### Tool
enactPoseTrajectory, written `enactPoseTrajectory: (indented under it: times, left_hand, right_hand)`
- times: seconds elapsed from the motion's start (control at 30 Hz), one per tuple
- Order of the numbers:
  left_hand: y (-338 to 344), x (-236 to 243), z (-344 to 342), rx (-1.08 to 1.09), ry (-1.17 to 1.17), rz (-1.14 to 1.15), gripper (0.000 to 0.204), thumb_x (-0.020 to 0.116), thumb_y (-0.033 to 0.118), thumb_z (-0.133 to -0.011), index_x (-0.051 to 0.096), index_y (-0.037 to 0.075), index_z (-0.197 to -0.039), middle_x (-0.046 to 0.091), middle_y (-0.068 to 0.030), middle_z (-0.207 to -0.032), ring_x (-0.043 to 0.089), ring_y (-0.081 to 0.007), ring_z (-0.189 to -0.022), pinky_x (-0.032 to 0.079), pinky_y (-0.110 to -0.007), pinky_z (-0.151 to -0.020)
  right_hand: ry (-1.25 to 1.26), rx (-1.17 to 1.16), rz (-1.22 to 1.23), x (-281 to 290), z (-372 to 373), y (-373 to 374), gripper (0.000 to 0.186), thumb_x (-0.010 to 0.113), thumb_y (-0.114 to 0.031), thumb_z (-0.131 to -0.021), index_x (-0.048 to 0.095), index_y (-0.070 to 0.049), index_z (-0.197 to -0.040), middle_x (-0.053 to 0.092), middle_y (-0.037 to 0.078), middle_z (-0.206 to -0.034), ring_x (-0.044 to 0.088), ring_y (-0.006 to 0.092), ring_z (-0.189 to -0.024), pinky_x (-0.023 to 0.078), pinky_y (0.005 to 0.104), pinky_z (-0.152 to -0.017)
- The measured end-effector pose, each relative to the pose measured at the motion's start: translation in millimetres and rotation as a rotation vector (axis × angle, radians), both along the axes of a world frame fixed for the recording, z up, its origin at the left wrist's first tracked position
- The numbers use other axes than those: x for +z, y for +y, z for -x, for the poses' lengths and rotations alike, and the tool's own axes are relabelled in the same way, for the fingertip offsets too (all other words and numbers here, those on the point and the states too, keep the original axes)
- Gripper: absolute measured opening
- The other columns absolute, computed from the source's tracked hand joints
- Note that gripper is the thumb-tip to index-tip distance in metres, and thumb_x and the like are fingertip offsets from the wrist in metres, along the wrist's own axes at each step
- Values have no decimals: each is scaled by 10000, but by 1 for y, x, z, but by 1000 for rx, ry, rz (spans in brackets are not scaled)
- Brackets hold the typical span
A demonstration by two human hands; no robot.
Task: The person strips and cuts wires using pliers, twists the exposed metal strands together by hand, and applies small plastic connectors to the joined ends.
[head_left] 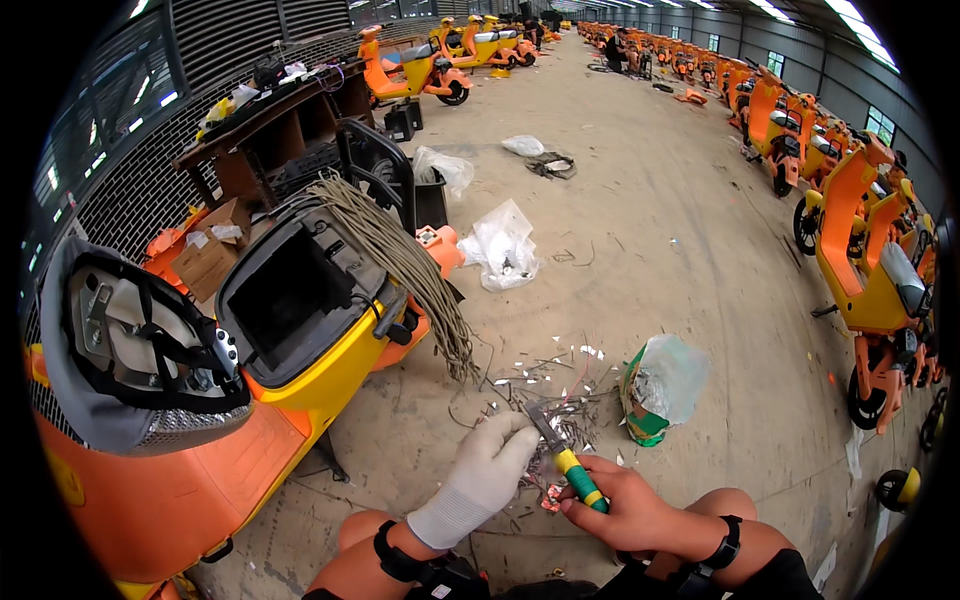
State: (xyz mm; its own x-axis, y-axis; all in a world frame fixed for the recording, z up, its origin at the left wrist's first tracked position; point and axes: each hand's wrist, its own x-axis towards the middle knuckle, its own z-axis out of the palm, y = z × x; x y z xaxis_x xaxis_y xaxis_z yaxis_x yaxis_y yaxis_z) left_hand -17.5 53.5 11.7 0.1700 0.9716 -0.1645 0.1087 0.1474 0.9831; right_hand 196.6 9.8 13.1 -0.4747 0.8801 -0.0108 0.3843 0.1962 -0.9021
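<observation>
My right hand (630, 510) is closed around the green and yellow handle of a short tool with a flat metal blade (547, 430), which looks like a knife. The blade points away from me and to the left. My left hand (482, 472) wears a white knit glove, its fingers curled together close beside the blade; whatever they pinch is hidden. Beneath both hands, a heap of cut wire pieces and white scraps (570, 410) covers the concrete floor. Just right of it stands a green bag with a clear plastic lining (668, 385).
At my left stands an orange and yellow scooter (230, 450) with its seat compartment (290, 290) open, a cable bundle (400, 260) hanging off it and a grey padded seat (140, 350) flipped up. Scooters (850, 240) line the right. A white plastic bag (500, 245) lies ahead.
</observation>
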Motion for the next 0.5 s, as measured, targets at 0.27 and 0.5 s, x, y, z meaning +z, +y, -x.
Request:
enactPoseTrajectory:
  times: [0.27,0.5]
  left_hand:
    - [5,2,13,-180,-891,588,156,515,144,-999,509,83,-856,385,55,-643,313,-70,-479,254,-246,-483]
    - [4,13,12,-141,-558,380,158,505,146,-1000,526,60,-869,500,0,-651,488,-154,-521,379,-286,-519]
  right_hand:
    - [-195,-10,-285,-1,-5,3,213,702,-224,-873,696,-21,-939,592,235,-1281,673,384,-977,565,397,-830]
    - [-72,-10,-214,5,-6,6,247,727,-206,-856,692,5,-980,625,218,-1214,670,358,-986,556,388,-840]
